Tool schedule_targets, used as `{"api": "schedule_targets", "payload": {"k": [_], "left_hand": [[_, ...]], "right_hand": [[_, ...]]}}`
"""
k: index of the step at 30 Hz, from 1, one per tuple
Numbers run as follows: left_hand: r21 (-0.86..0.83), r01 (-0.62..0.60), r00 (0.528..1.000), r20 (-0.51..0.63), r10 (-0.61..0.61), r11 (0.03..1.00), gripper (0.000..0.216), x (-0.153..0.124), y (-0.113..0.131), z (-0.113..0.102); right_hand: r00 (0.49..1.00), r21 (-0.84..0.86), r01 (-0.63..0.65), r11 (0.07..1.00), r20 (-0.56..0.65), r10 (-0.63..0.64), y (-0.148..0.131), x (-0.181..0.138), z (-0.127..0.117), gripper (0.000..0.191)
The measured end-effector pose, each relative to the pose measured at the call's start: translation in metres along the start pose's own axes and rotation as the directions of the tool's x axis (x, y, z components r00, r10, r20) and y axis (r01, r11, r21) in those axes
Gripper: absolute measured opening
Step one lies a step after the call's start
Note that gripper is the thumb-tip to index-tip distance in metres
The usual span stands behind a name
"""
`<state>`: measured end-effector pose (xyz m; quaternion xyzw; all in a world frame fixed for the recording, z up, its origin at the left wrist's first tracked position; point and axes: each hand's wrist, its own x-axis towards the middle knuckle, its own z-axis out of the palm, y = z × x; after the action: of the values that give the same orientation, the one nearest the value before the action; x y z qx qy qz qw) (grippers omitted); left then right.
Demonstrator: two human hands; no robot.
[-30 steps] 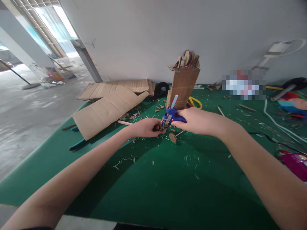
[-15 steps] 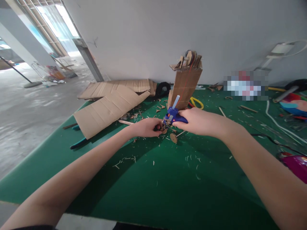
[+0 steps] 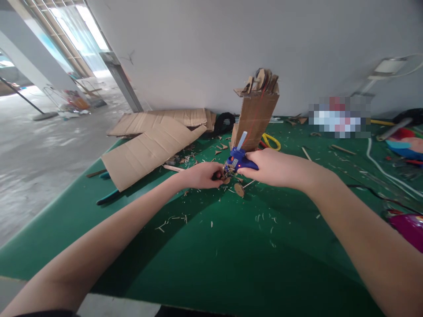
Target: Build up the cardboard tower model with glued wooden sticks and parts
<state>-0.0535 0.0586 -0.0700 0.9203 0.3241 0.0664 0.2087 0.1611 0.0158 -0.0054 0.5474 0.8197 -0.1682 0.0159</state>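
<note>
Since it fills most of the lower half of the frame, the green table (image 3: 251, 259) comes first. Big cardboard sheets (image 3: 145, 154) lie on it left of the middle, well apart from the hands. Just above and right of the middle, a tall cardboard tower (image 3: 257, 119) stands up. Below it, the right hand (image 3: 269, 167) is wrapped round a blue glue gun (image 3: 238, 159), close to the middle of the frame. Just left of the gun is the left hand (image 3: 201, 175), its fingers bent in and close together; I cannot tell what they pinch, if they pinch anything. The gun's long way runs from upper right to lower left. Its white glue stick (image 3: 242, 140) pokes up at the top, and its messy nose (image 3: 228, 170) points down and left at the left fingertips. So the right hand has the gun, but the nose is nearer to the left hand, just beside its fingers. Under the gun is a round cardboard wheel (image 3: 239, 190). A smaller brown disc (image 3: 226, 181) shows just below the nose, by the left fingertips; I cannot tell if they touch it. Thin pale shavings (image 3: 212, 224) dot the table, the smallest things of all.
</note>
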Motion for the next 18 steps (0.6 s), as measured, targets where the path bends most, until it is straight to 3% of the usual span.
{"api": "schedule_targets", "payload": {"k": [18], "left_hand": [[-0.050,0.002,1.000,-0.007,-0.003,0.999,0.017,0.0001,-0.0016,0.0017]], "right_hand": [[1.000,0.002,0.005,1.000,0.001,-0.005,-0.0016,0.0003,0.0007,0.035]]}}
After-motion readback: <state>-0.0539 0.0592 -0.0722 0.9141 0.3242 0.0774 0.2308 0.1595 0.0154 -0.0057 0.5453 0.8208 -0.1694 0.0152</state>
